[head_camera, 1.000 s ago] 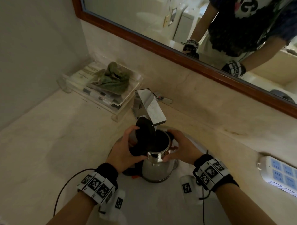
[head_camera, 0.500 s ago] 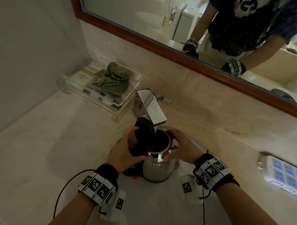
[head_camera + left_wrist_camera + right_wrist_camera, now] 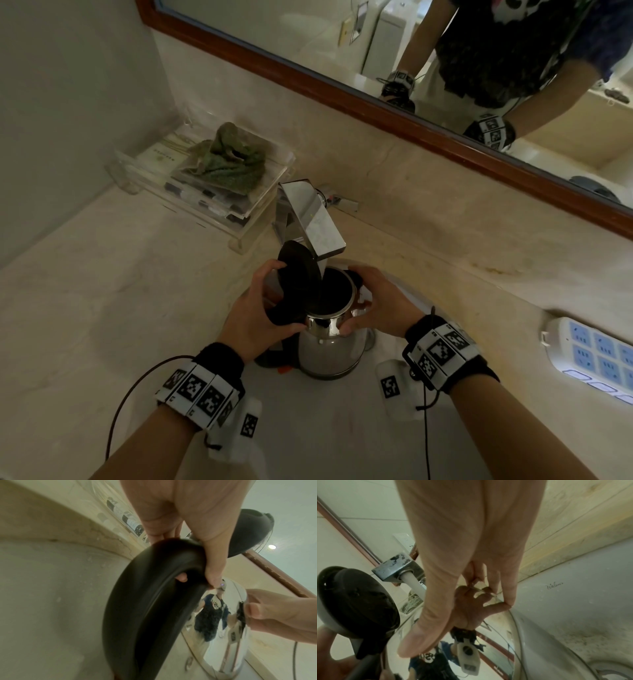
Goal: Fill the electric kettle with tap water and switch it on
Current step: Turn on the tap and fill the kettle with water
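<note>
A steel electric kettle [image 3: 329,346] stands in the sink under the square chrome tap [image 3: 311,219], its black lid [image 3: 296,263] tipped up. A white stream of water [image 3: 322,274] falls from the spout into the kettle's mouth. My left hand [image 3: 253,308] grips the black handle [image 3: 154,601], fingers wrapped under it. My right hand [image 3: 376,301] holds the shiny body [image 3: 488,649] just below the rim, thumb in front and fingers behind. The right wrist view shows the tap spout [image 3: 393,569], the stream [image 3: 414,584] and the lid [image 3: 356,601].
A clear tray [image 3: 260,212] with a green cloth [image 3: 229,161] and small packets sits on the counter behind the tap at left. A white power strip [image 3: 596,356] lies at the right edge. A wood-framed mirror [image 3: 376,99] runs along the back wall. The white basin [image 3: 573,588] surrounds the kettle.
</note>
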